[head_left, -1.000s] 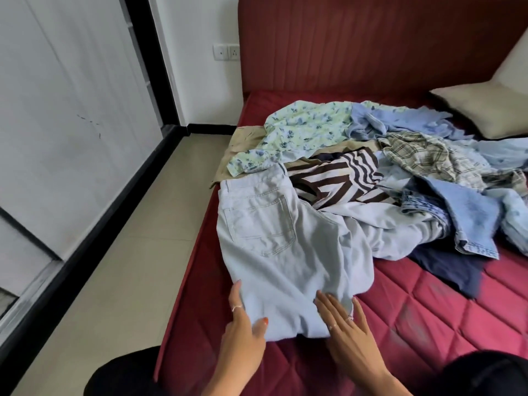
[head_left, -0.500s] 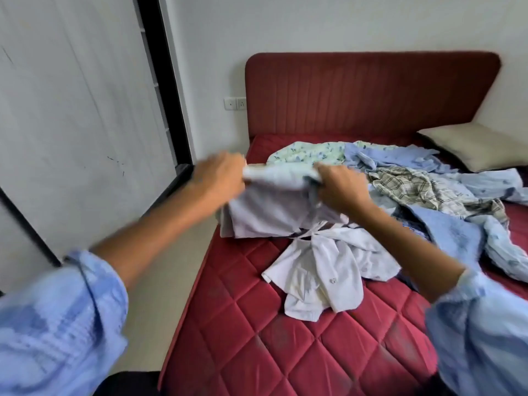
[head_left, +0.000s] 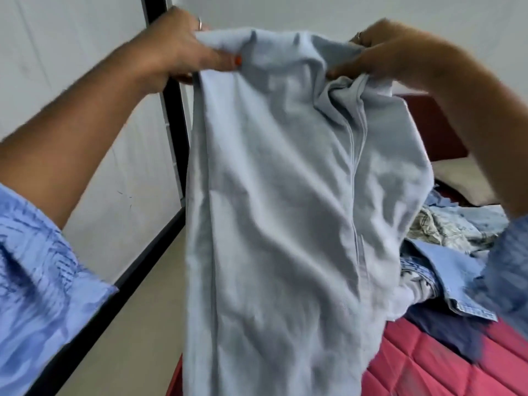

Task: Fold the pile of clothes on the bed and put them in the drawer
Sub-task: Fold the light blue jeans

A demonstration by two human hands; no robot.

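Head view: both hands are raised in front of the camera and hold up a pale blue garment (head_left: 274,210), which hangs from its top edge over the near side of the bed (head_left: 445,364). The left hand (head_left: 183,50) has its fingers (head_left: 225,60) curled over one upper corner, thumb pressing the cloth from the front. The right hand (head_left: 391,52) is clamped on a bunched wad of the same edge at the other side. The cloth falls in long soft folds with a stitched seam running down it, so I judge it light to middling in weight, limp, and not slippery; it will drape and crumple instead of keeping a shape. The lower end is out of frame, so I cannot tell whether it clears the mattress. Holding the top edge at two spread points looks right. The right-hand side is gathered, and a grip nearer the true corner would likely let it hang flatter for folding. Behind it, the pile of clothes (head_left: 445,238) lies unfolded on the bed, with a beige pillow (head_left: 463,181) beyond. No drawer is in sight.
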